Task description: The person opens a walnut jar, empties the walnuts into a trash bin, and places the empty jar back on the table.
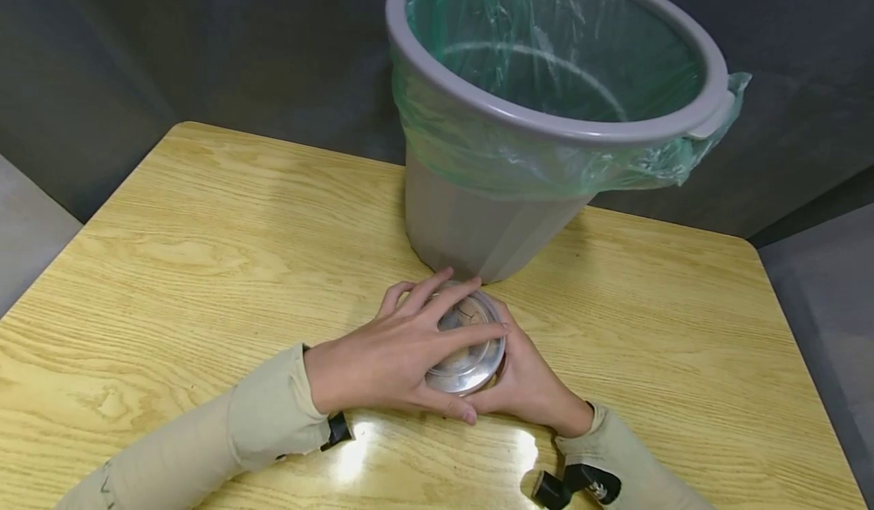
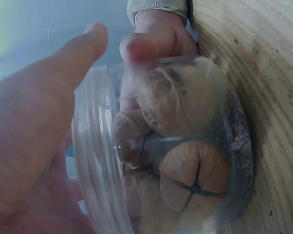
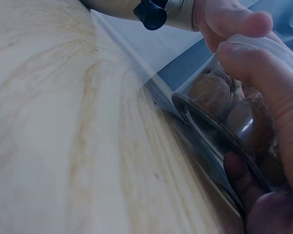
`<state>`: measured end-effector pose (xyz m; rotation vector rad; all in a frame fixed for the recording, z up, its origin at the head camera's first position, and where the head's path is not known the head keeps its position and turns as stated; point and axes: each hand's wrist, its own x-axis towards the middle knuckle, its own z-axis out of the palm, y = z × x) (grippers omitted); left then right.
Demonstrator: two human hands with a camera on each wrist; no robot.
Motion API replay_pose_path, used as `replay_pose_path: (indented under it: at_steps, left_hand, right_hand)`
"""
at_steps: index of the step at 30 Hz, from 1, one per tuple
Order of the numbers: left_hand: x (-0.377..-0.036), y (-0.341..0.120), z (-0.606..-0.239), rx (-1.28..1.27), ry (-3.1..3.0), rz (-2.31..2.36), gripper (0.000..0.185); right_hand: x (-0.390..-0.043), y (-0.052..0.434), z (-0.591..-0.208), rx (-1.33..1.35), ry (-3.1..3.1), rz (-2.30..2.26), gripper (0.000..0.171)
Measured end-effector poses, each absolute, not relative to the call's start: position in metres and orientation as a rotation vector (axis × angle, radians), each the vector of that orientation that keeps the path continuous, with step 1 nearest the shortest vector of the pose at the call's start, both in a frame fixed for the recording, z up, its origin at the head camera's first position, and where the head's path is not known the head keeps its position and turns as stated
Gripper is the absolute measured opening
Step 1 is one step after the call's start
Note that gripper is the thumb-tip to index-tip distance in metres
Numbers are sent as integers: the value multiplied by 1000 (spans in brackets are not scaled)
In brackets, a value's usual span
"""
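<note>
- Resting low in the centre of the head view, a small clear jar (image 1: 470,343) of walnuts (image 2: 183,105) stands on the wooden worktop (image 1: 205,267).
- The jar's side is clasped by the right hand (image 1: 529,385), whose fingers are curled round the glass.
- The metal lid (image 1: 471,366) is covered from above by the left hand (image 1: 396,354), with fingers spread across it and the thumb at its near edge.
- Just behind the jar, in the upper centre of the frame, a grey bin (image 1: 471,221) lined with a green bag (image 1: 546,47) is seen.
</note>
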<state>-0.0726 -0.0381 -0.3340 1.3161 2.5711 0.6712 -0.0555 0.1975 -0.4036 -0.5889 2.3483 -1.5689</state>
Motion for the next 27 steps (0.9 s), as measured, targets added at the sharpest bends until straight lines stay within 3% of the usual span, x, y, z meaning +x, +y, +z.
replay_pose_path:
  at_steps: [27]
  left_hand:
    - [-68,-35,-332,1270,2604,672,98]
  right_hand:
    - [-56,197,-403,-623,2337,-1584,124]
